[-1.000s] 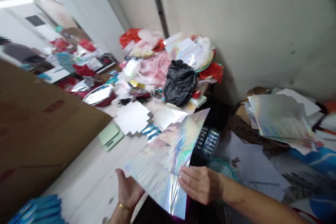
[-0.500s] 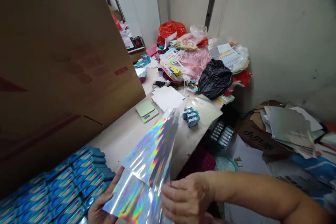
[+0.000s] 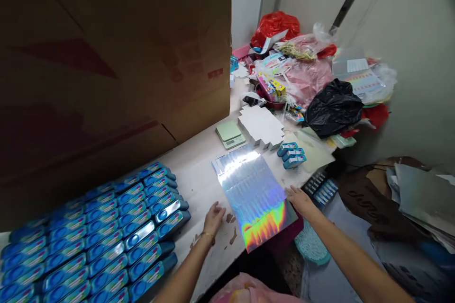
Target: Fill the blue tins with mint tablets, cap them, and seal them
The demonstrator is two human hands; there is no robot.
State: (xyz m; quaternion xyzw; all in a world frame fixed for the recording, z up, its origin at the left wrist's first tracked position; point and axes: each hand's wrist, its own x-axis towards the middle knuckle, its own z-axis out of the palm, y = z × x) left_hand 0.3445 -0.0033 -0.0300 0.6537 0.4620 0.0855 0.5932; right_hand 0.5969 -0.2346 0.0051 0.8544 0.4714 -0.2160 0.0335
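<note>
While our left hand [image 3: 213, 215] rests open on the white tabletop [image 3: 194, 184] at the near-left edge of the shiny holographic foil sheet [image 3: 254, 194], our right hand [image 3: 300, 200] lies flat and loose at its right edge, gripping nothing. That sheet lies flat on the table, its near corner past the edge. Left of us sit rows of blue packaged boxes [image 3: 103, 234]. Farther off stand a pale green scale [image 3: 230, 133] and a black plastic bag [image 3: 334, 108].

The holographic sheet [image 3: 254, 194] shimmers silver with a rainbow flare (orange and green). Left of it lie blue boxes [image 3: 106, 236]; beyond it, a pale green scale [image 3: 230, 133] and a black bag [image 3: 334, 108].
</note>
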